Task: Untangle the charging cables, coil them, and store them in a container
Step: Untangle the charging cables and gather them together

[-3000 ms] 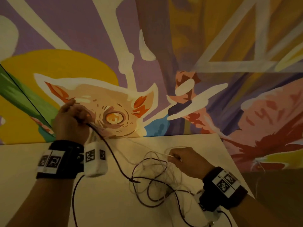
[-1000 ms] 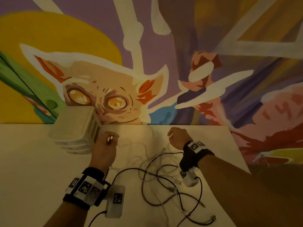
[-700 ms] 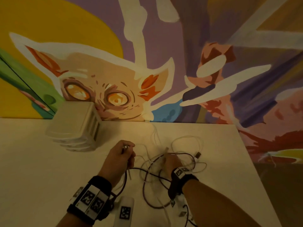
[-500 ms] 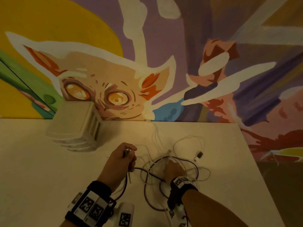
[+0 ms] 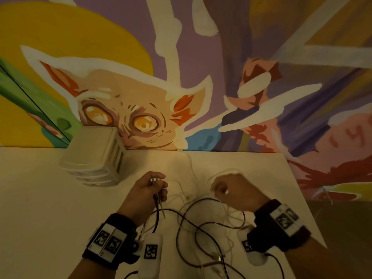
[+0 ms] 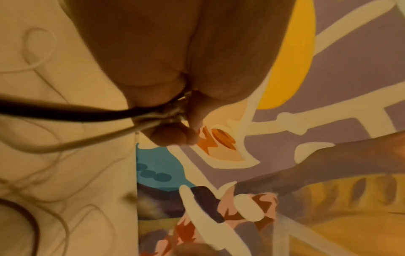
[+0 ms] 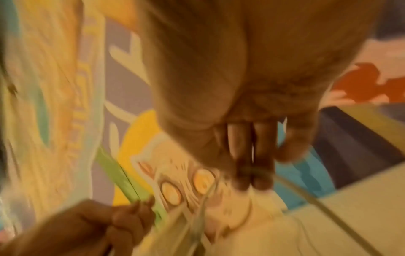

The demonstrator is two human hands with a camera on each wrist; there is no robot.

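Note:
A tangle of dark cables (image 5: 193, 226) and thin white cables (image 5: 188, 190) lies on the white table (image 5: 40, 208). My left hand (image 5: 155, 186) grips a bundle of cable ends, dark and white, their metal plugs poking out above the fist. The left wrist view shows the dark cable (image 6: 65, 110) and a white cable (image 6: 76, 147) running from that fist (image 6: 175, 110). My right hand (image 5: 223, 190) is lifted over the tangle, fingers curled round a white cable. In the blurred right wrist view a thin cable (image 7: 328, 206) crosses those fingers (image 7: 252, 164).
A lidded translucent plastic container (image 5: 94, 158) stands at the back left of the table, against a painted mural wall (image 5: 141, 121). The table's right edge (image 5: 302, 198) runs close to my right wrist. Loose plugs (image 5: 218, 257) lie near the front edge.
My right hand has risen off the tangle and pulled right with a white cable. The left hand keeps its grip on the cable ends and has barely moved.

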